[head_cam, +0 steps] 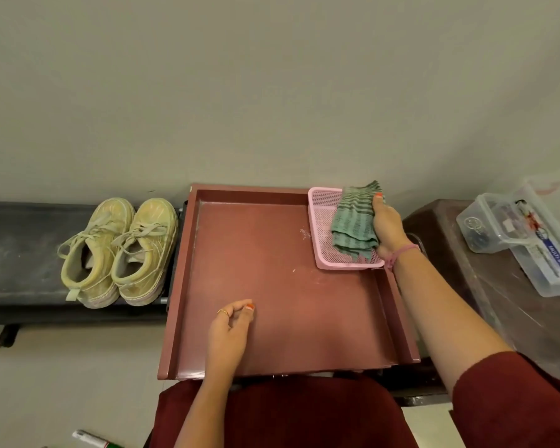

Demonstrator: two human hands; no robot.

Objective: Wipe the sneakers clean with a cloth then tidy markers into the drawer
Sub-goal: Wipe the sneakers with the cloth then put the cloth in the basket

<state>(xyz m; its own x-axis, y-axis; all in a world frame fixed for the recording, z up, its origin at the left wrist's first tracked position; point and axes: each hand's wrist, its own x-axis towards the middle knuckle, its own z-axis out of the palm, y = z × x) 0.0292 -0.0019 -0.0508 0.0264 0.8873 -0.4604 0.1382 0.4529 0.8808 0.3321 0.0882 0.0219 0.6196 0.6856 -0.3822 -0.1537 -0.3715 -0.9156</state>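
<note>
Drawer (272,286) pulled out in front of me, floor bare except a pink basket (317,227) in its far right corner. Cloth (353,227), green striped, lies in the basket, my right hand (388,227) clamped on its right edge. Left hand (228,331) hovers over the drawer's near left part, fingers loosely curled, holding nothing. Sneakers (120,253) sit paired on a dark bench (20,253), just beside the drawer's left edge. Clear box (514,237) on a brown stand at right, contents hard to make out. A marker (91,439) at bottom left, cut off.
</note>
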